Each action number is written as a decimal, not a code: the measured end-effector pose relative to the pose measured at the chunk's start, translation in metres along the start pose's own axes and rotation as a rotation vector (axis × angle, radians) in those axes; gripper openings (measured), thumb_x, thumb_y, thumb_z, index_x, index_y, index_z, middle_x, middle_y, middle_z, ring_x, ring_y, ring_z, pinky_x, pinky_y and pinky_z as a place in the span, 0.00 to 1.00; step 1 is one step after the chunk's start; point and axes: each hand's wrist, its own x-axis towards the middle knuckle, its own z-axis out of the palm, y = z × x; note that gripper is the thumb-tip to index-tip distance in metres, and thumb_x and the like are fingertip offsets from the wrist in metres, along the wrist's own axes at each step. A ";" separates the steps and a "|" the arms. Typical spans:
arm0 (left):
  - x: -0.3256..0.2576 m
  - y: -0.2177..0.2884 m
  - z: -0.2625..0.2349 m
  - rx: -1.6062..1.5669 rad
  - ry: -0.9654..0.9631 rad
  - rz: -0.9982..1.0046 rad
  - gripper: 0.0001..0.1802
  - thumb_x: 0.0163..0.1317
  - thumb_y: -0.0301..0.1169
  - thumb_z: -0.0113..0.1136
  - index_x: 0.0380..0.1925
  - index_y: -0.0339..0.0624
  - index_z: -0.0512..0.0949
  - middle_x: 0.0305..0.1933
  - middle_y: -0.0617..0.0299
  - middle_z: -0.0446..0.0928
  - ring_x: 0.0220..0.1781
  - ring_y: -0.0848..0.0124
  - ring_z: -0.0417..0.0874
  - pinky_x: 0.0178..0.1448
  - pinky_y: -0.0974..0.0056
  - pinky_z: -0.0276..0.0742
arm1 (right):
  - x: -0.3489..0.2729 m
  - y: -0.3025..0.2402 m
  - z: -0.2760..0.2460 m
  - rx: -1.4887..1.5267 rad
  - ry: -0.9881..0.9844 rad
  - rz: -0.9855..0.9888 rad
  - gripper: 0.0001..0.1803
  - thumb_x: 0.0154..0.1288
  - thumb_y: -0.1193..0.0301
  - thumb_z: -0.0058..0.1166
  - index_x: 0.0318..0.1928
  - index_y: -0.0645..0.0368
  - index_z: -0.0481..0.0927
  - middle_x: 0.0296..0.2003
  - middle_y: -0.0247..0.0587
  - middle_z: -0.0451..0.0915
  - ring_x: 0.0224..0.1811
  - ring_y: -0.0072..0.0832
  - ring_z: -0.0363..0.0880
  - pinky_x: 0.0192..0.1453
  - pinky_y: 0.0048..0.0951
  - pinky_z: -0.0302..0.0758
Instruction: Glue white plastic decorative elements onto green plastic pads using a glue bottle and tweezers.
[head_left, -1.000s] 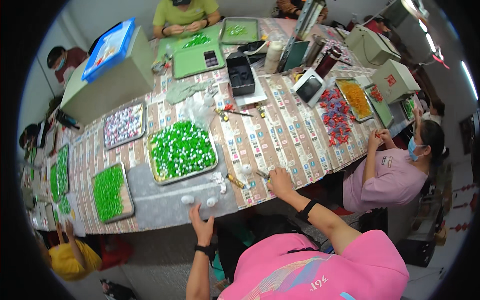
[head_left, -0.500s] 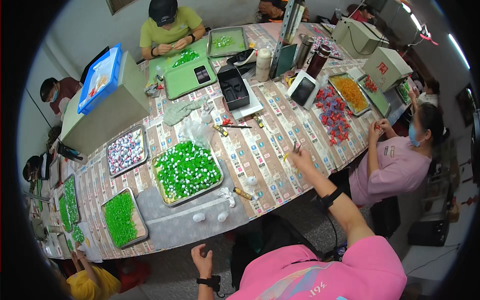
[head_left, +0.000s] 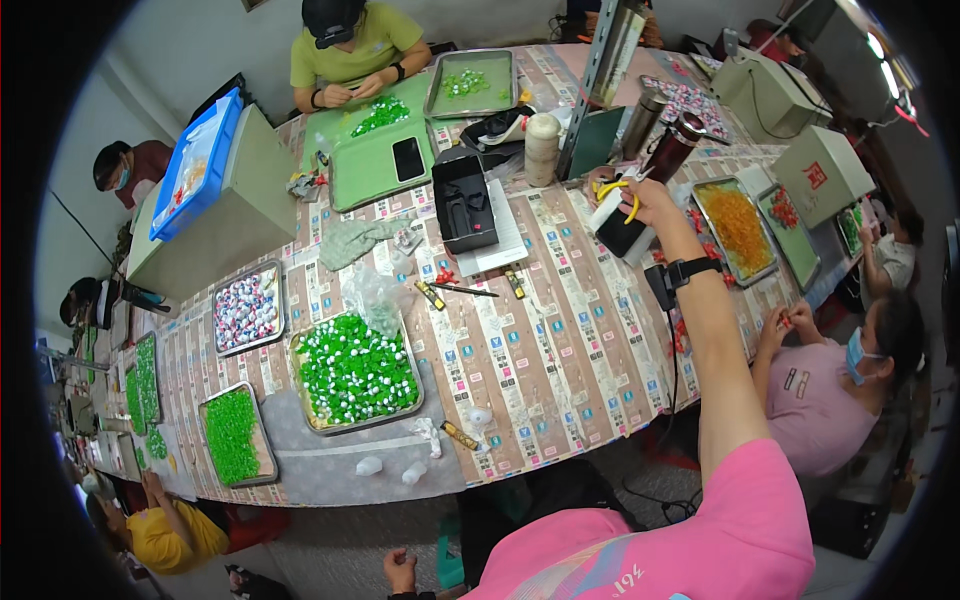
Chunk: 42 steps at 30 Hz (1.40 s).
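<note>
My right hand (head_left: 655, 203) reaches far across the table, closed round what looks like yellow-handled pliers (head_left: 633, 207); their metal end is small and partly hidden. Just below the hand lies a dark phone-like device (head_left: 622, 235) on a white box. A dark red thermos (head_left: 673, 146) stands just beyond my fingers. Low in the picture, short of the table's front edge, my left hand (head_left: 400, 570) hangs with loosely curled fingers and nothing visible in it.
Nearest the front edge are a tray of green and white pieces (head_left: 357, 422) and a tray of green pieces (head_left: 268, 478). A black open box (head_left: 466, 232) sits mid-table. An orange-filled tray (head_left: 770, 262) lies right, near a person in pink (head_left: 815, 415). A cable trails from my right wristband.
My right hand has moved forward and right across the table, carrying the yellow-handled pliers to beside the phone-like device. My left hand has dropped lower in the picture. The whole view has shifted slightly.
</note>
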 end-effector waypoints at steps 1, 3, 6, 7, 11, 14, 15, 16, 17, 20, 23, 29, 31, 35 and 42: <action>-0.007 -0.002 0.001 -0.001 0.040 -0.080 0.16 0.46 0.19 0.66 0.38 0.36 0.78 0.38 0.60 0.74 0.41 0.67 0.76 0.49 0.61 0.74 | 0.014 -0.001 0.002 0.047 0.008 0.038 0.09 0.69 0.71 0.50 0.47 0.57 0.77 0.38 0.36 0.78 0.37 0.26 0.78 0.42 0.40 0.80; -0.017 0.000 -0.006 0.017 -0.129 -0.055 0.15 0.56 0.29 0.67 0.43 0.37 0.79 0.42 0.59 0.80 0.42 0.71 0.79 0.48 0.65 0.75 | 0.038 -0.004 0.003 -0.027 0.006 0.001 0.08 0.68 0.72 0.50 0.44 0.60 0.77 0.36 0.38 0.78 0.35 0.27 0.79 0.38 0.38 0.81; -0.036 0.011 -0.010 0.005 -0.087 -0.180 0.19 0.54 0.31 0.67 0.46 0.34 0.79 0.44 0.54 0.81 0.46 0.64 0.80 0.52 0.61 0.76 | 0.067 -0.014 0.013 -0.240 0.107 -0.060 0.07 0.66 0.74 0.52 0.40 0.64 0.78 0.32 0.41 0.79 0.30 0.27 0.80 0.30 0.34 0.82; -0.041 0.015 -0.010 0.000 -0.084 -0.192 0.19 0.54 0.31 0.67 0.46 0.34 0.79 0.44 0.54 0.81 0.46 0.64 0.80 0.52 0.61 0.76 | 0.076 -0.019 0.018 -0.372 0.186 -0.091 0.06 0.65 0.75 0.53 0.38 0.66 0.79 0.30 0.42 0.79 0.28 0.27 0.80 0.25 0.32 0.82; -0.052 0.025 -0.010 0.007 -0.097 -0.229 0.18 0.54 0.31 0.67 0.44 0.35 0.80 0.44 0.55 0.82 0.47 0.64 0.80 0.52 0.61 0.76 | 0.098 -0.032 0.033 -0.352 0.325 -0.127 0.05 0.59 0.78 0.52 0.33 0.66 0.80 0.26 0.40 0.80 0.21 0.30 0.79 0.23 0.32 0.82; -0.053 0.025 -0.008 -0.019 -0.106 -0.231 0.17 0.54 0.31 0.67 0.44 0.36 0.81 0.43 0.55 0.82 0.46 0.65 0.79 0.51 0.61 0.75 | 0.114 -0.032 0.034 -0.495 0.341 -0.103 0.05 0.55 0.81 0.51 0.30 0.69 0.80 0.27 0.47 0.81 0.26 0.33 0.83 0.28 0.35 0.82; -0.053 0.026 -0.008 -0.035 -0.106 -0.223 0.17 0.55 0.31 0.66 0.43 0.36 0.81 0.43 0.56 0.82 0.45 0.66 0.79 0.51 0.61 0.75 | 0.120 -0.033 0.034 -0.707 0.341 -0.073 0.06 0.54 0.81 0.51 0.30 0.70 0.81 0.29 0.50 0.82 0.29 0.33 0.84 0.29 0.36 0.82; -0.052 0.028 -0.009 -0.035 -0.105 -0.230 0.17 0.55 0.31 0.66 0.43 0.36 0.81 0.43 0.56 0.82 0.45 0.66 0.79 0.51 0.61 0.75 | 0.126 -0.029 0.035 -0.712 0.337 -0.071 0.06 0.54 0.81 0.51 0.30 0.70 0.81 0.29 0.50 0.82 0.29 0.33 0.84 0.29 0.36 0.82; -0.052 0.031 -0.010 -0.068 -0.108 -0.229 0.17 0.55 0.31 0.66 0.44 0.35 0.80 0.42 0.56 0.82 0.45 0.67 0.79 0.50 0.61 0.75 | 0.130 -0.021 0.038 -0.896 0.403 -0.183 0.06 0.53 0.80 0.53 0.30 0.70 0.81 0.30 0.50 0.83 0.30 0.34 0.85 0.30 0.36 0.82; -0.052 0.047 -0.015 -0.059 -0.135 -0.237 0.16 0.56 0.31 0.65 0.44 0.35 0.80 0.41 0.57 0.82 0.43 0.67 0.79 0.49 0.61 0.76 | 0.142 -0.010 0.036 -1.065 0.394 -0.224 0.10 0.52 0.72 0.58 0.33 0.66 0.84 0.34 0.51 0.84 0.38 0.38 0.85 0.41 0.36 0.80; -0.052 0.067 -0.020 -0.018 -0.149 -0.305 0.15 0.56 0.29 0.65 0.43 0.35 0.80 0.42 0.57 0.81 0.43 0.68 0.79 0.48 0.63 0.76 | 0.155 -0.004 0.036 -1.114 0.292 -0.183 0.12 0.52 0.68 0.60 0.36 0.61 0.86 0.38 0.49 0.85 0.45 0.41 0.84 0.50 0.36 0.78; -0.043 0.073 -0.012 -0.063 0.004 -0.427 0.12 0.50 0.19 0.62 0.37 0.33 0.77 0.35 0.59 0.76 0.38 0.68 0.78 0.46 0.63 0.76 | 0.186 0.008 0.016 -1.487 0.008 -0.357 0.18 0.47 0.60 0.69 0.32 0.61 0.85 0.34 0.44 0.84 0.38 0.36 0.84 0.42 0.36 0.80; -0.037 0.066 -0.010 -0.082 -0.012 -0.342 0.11 0.51 0.20 0.60 0.37 0.33 0.76 0.33 0.60 0.77 0.35 0.70 0.78 0.43 0.65 0.77 | 0.195 0.012 0.009 -1.463 -0.063 -0.419 0.23 0.51 0.53 0.64 0.31 0.63 0.85 0.31 0.46 0.84 0.33 0.34 0.85 0.39 0.36 0.80; -0.032 0.053 -0.008 -0.102 -0.021 -0.162 0.11 0.52 0.25 0.62 0.37 0.38 0.77 0.30 0.63 0.76 0.32 0.74 0.76 0.36 0.68 0.74 | 0.198 0.009 -0.007 -1.782 0.013 -0.619 0.25 0.59 0.50 0.53 0.30 0.63 0.84 0.28 0.51 0.84 0.31 0.38 0.85 0.37 0.40 0.79; -0.012 0.096 -0.002 -0.144 0.124 0.047 0.14 0.53 0.24 0.62 0.42 0.38 0.79 0.40 0.60 0.79 0.43 0.70 0.79 0.50 0.65 0.76 | 0.191 -0.012 0.000 -2.393 -0.131 -1.073 0.12 0.58 0.69 0.49 0.32 0.56 0.86 0.37 0.49 0.84 0.38 0.41 0.84 0.45 0.39 0.79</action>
